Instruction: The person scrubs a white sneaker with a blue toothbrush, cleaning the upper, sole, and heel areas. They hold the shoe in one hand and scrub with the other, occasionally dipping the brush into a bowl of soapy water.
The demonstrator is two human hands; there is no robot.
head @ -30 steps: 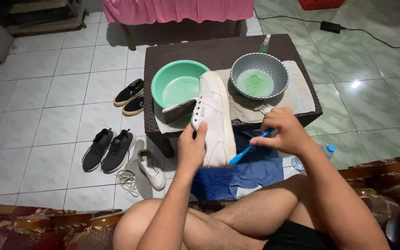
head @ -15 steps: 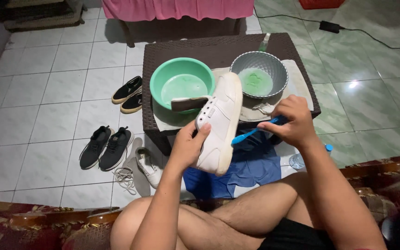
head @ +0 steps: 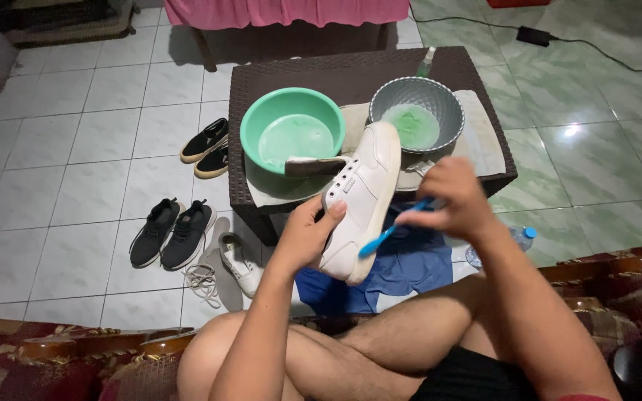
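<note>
White sneaker [head: 362, 200] sits tilted above a blue cloth [head: 403, 271] on the floor, gripped at its laced side by the left hand [head: 307, 234]. The right hand [head: 451, 200] clasps a blue toothbrush [head: 386, 234] whose head meets the shoe's side. Beyond, a dark wicker tabletop [head: 299, 74] carries a green basin [head: 292, 134] with a brush [head: 313, 166] across its rim and a grey bowl [head: 447, 111] of green liquid. Black shoes [head: 172, 234] and another white sneaker [head: 239, 263] lie on the tiled floor [head: 76, 148] to the left.

Dim room; overhead light glares off the glossy green floor tiles [head: 570, 132], and my moving right hand [head: 451, 200] blurs.
</note>
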